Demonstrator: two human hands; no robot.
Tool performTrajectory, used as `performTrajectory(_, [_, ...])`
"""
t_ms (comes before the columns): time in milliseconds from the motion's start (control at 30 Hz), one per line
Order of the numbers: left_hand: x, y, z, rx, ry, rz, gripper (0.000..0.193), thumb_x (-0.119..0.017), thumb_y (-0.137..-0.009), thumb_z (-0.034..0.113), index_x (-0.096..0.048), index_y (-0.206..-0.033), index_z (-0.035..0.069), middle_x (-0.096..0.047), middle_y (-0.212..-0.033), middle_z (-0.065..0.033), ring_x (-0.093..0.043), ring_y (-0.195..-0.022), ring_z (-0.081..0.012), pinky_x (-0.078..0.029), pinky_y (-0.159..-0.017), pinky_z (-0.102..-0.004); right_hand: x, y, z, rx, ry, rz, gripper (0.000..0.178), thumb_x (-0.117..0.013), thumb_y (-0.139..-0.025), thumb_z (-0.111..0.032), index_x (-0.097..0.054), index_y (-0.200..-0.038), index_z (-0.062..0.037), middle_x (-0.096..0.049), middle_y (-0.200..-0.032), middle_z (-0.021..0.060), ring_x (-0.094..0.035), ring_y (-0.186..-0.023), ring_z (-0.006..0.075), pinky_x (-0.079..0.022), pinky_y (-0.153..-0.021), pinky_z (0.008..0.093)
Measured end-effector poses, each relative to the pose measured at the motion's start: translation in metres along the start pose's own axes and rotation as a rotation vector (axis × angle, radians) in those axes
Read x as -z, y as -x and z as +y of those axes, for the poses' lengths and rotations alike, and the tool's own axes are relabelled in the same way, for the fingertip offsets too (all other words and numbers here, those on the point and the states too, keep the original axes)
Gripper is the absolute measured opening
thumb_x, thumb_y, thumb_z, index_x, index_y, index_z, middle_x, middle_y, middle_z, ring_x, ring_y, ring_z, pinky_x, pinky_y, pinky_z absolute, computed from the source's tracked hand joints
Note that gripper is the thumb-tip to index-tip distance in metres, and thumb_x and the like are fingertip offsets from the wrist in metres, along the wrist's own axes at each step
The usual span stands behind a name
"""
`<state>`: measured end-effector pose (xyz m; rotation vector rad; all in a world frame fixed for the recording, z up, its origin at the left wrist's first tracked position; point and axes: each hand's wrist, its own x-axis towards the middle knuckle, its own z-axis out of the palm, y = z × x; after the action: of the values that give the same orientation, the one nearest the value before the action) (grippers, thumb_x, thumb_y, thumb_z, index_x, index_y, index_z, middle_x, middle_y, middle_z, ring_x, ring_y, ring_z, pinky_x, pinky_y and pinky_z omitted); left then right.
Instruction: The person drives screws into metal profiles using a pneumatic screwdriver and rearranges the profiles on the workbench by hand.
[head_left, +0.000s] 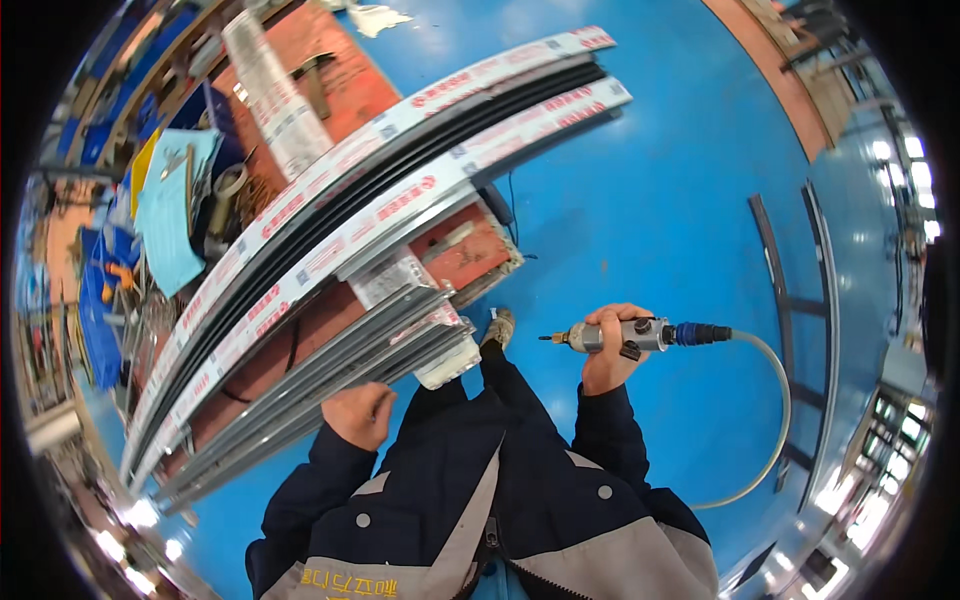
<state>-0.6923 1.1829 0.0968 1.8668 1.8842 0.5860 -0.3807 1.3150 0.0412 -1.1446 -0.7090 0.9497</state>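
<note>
My right hand (608, 350) is wrapped round a silver air die grinder (640, 334), held level over the blue floor. A brass-coloured collet with a thin dark bit points left from its front. A blue and black coupling (700, 333) joins its rear end to a pale air hose (783, 400). My left hand (360, 415) is curled into a loose fist by the near edge of a stack of grey metal profiles (330, 365); nothing shows in it. Beyond that stack lie long profiles with white printed protective film (400, 200) and black strips (370, 170) between them.
A red workbench (470, 255) carries the profiles. A hammer (316, 88) and a film-covered bar (275, 95) lie farther back. To the left, a light blue cloth (178, 210) hangs among cluttered tools. A dark metal frame (800, 310) lies on the floor at right.
</note>
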Motion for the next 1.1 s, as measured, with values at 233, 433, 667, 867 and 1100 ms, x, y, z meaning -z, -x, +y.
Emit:
performTrajectory(233, [-0.081, -0.012, 0.014, 0.12, 0.688, -0.626, 0.005, -0.07, -0.079, 0.005, -0.07, -0.084, 0.005, -0.06, -0.064, -0.0003, -0.045, -0.051, -0.0118, -0.039, -0.052, -0.0247, 0.087, 0.031, -0.01, 0.012, 0.066, 0.283, 0.017, -0.057, -0.083, -0.002, -0.053, -0.098, -0.008, -0.06, -0.08, 0.0085, -0.058, -0.067, 0.0184, -0.048, -0.062, 0.0307])
performTrajectory(433, [-0.198, -0.015, 0.014, 0.348, 0.876, -1.247, 0.015, -0.07, -0.087, 0.015, -0.072, -0.081, 0.001, -0.061, -0.063, -0.0024, -0.049, -0.053, -0.0088, -0.039, -0.053, -0.0218, 0.121, 0.115, -0.008, -0.23, -0.178, 0.746, 0.019, -0.06, -0.079, -0.003, -0.05, -0.094, -0.0075, -0.058, -0.075, 0.0099, -0.06, -0.061, 0.0232, -0.048, -0.058, 0.0347])
performTrajectory(667, [-0.355, 0.035, -0.032, 0.532, 0.362, -1.195, 0.021, -0.075, -0.079, 0.019, -0.072, -0.072, 0.0, -0.057, -0.054, -0.0103, -0.049, -0.049, -0.0215, -0.045, -0.054, -0.0349, 0.199, 0.192, 0.071, -0.387, -0.445, 1.154, 0.01, -0.061, -0.077, -0.003, -0.054, -0.084, -0.0014, -0.057, -0.066, 0.0145, -0.058, -0.057, 0.0262, -0.049, -0.058, 0.0362])
performTrajectory(867, [-0.488, 0.049, -0.119, 0.169, -0.32, -0.45, 0.035, -0.076, -0.073, 0.037, -0.069, -0.068, 0.004, -0.063, -0.062, -0.0129, -0.052, -0.051, -0.0324, -0.044, -0.051, -0.0395, 0.271, 0.236, 0.194, -0.692, -0.419, 1.128, 0.002, -0.057, -0.075, -0.004, -0.057, -0.075, -0.0022, -0.057, -0.067, 0.015, -0.056, -0.061, 0.0279, -0.049, -0.062, 0.0375])
performTrajectory(1100, [-0.621, -0.018, -0.222, 0.661, -0.01, -0.652, 0.028, -0.07, -0.082, 0.018, -0.053, -0.069, 0.002, -0.051, -0.064, -0.0098, -0.048, -0.063, -0.0246, -0.045, -0.066, -0.0421, 0.344, 0.221, 0.339, -0.717, -0.463, 1.09, 0.021, -0.056, -0.08, -0.001, -0.048, -0.096, -0.012, -0.055, -0.069, 0.008, -0.056, -0.062, 0.0213, -0.048, -0.061, 0.033])
